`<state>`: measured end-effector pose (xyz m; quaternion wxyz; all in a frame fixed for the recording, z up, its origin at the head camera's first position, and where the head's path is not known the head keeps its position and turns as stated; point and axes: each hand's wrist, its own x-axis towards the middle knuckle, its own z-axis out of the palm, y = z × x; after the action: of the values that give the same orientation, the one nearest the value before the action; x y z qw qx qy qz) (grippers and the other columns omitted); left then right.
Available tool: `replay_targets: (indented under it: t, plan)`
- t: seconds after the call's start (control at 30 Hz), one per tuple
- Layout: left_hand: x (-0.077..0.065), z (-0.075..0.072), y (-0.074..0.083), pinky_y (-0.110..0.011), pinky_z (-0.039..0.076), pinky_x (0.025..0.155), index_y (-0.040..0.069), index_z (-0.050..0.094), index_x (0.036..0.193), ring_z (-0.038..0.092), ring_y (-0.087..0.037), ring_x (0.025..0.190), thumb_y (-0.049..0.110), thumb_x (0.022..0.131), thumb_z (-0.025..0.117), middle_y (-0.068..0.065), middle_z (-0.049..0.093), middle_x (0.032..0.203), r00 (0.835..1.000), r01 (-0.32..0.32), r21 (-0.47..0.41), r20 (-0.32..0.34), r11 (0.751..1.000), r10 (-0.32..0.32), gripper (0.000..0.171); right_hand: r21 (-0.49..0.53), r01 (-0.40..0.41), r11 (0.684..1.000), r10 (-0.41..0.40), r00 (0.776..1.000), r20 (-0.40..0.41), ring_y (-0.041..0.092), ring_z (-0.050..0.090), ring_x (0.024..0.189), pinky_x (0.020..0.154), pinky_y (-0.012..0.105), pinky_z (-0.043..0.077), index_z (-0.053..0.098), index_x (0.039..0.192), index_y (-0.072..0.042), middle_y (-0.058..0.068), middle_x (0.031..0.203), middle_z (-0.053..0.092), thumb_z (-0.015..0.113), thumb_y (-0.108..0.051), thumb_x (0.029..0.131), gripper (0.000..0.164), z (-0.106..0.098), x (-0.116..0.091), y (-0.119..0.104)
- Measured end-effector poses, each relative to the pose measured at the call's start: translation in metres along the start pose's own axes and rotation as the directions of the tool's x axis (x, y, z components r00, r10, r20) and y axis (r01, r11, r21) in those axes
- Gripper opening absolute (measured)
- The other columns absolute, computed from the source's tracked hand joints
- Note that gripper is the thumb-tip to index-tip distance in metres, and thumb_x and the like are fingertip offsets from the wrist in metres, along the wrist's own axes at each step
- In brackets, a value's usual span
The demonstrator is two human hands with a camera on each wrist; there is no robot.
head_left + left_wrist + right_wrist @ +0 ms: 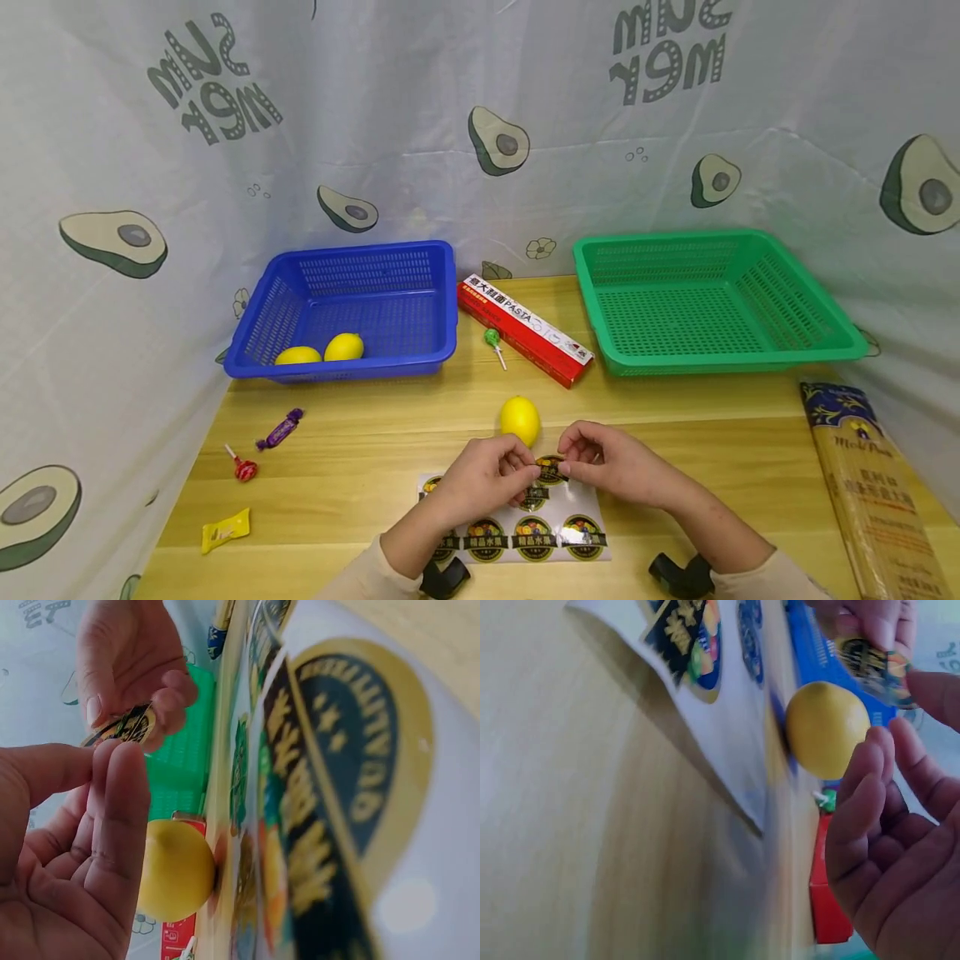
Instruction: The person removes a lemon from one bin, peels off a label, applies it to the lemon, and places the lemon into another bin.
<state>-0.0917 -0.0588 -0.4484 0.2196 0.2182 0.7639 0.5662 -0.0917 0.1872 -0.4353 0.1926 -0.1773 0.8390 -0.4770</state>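
Note:
Between both hands is a round black-and-gold fruit sticker (552,469), raised over a white sheet of stickers (498,552). My left hand (482,477) pinches the sticker's left side between thumb and fingertips. At the opposite edge, my right hand (618,462) holds it with the thumb and a bent finger; in the right wrist view, the thumb overlaps the sticker (874,667). Just beyond the fingers, a yellow lemon (520,420) rests on the table. Several matching round stickers show on the sheet, partly covered by the left hand and forearm.
A blue basket (337,371) containing two lemons stands back left, a green basket (735,365) back right. Between them lie a red pasta box (525,329) and a green lollipop (492,337). Wrapped candies (226,530) are at left, a pasta packet (873,492) at right.

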Motion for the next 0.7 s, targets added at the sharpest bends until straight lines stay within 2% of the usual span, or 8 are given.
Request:
replay_targets:
  t: [0.2,0.33,0.4,0.5,0.6,0.7]
  plan:
    - [0.0,-0.006,0.004,-0.024,0.055,0.055,0.003,0.066,0.099,0.064,-0.011,0.059,0.017,0.098,0.069,-0.023,0.07,0.084,0.997,0.017,-0.062,-0.075,0.998,-0.022,0.015,-0.046,-0.042,0.998,0.039,0.997,-0.069,0.007,0.053,0.074,0.064,0.022,0.046,0.067,0.094,-0.012,-0.001,0.083,0.061,0.067,-0.027,0.099,0.015,0.003,0.005,-0.003]
    - [0.003,-0.011,0.007,-0.022,0.051,0.05,0.005,0.066,0.1,0.06,-0.013,0.055,0.02,0.098,0.069,-0.018,0.067,0.087,0.989,0.006,-0.047,-0.149,0.999,-0.013,0.015,-0.02,-0.041,0.999,0.037,0.987,-0.156,0.008,0.053,0.072,0.063,0.022,0.046,0.067,0.095,-0.011,0.001,0.083,0.062,0.067,-0.026,0.099,0.015,0.006,0.015,-0.008]
    - [0.006,-0.014,0.008,-0.021,0.045,0.047,0.008,0.067,0.1,0.056,-0.013,0.052,0.022,0.099,0.068,-0.014,0.064,0.079,0.983,0.007,-0.042,-0.183,0.999,-0.014,0.014,-0.007,-0.051,0.999,0.048,0.976,-0.214,0.009,0.053,0.072,0.062,0.023,0.045,0.067,0.096,-0.01,0.002,0.083,0.062,0.068,-0.025,0.099,0.016,0.007,0.022,-0.011]
    - [0.013,-0.02,0.012,-0.02,0.044,0.047,0.007,0.067,0.101,0.054,-0.014,0.052,0.019,0.1,0.067,-0.008,0.063,0.079,0.973,-0.001,-0.068,-0.231,0.998,-0.015,0.013,0.034,-0.082,0.996,0.089,0.952,-0.294,0.011,0.056,0.072,0.063,0.023,0.046,0.066,0.099,-0.007,0.004,0.082,0.063,0.068,-0.024,0.099,0.017,0.008,0.034,-0.017]
    - [0.021,-0.025,0.013,-0.019,0.046,0.048,0.003,0.065,0.105,0.054,-0.015,0.054,0.016,0.098,0.068,-0.011,0.065,0.084,0.96,-0.018,-0.117,-0.279,0.993,-0.016,0.015,0.107,-0.096,0.99,0.128,0.926,-0.355,0.014,0.059,0.073,0.064,0.024,0.049,0.066,0.102,-0.004,0.005,0.083,0.065,0.069,-0.022,0.098,0.018,0.007,0.046,-0.021]
    - [0.028,-0.029,0.011,-0.02,0.047,0.049,-0.001,0.063,0.108,0.053,-0.014,0.056,0.013,0.096,0.07,-0.016,0.066,0.091,0.944,-0.033,-0.168,-0.33,0.985,-0.025,0.019,0.19,-0.084,0.978,0.151,0.915,-0.375,0.015,0.06,0.072,0.063,0.026,0.051,0.066,0.107,0.0,0.009,0.085,0.068,0.07,-0.02,0.097,0.022,0.006,0.055,-0.024]
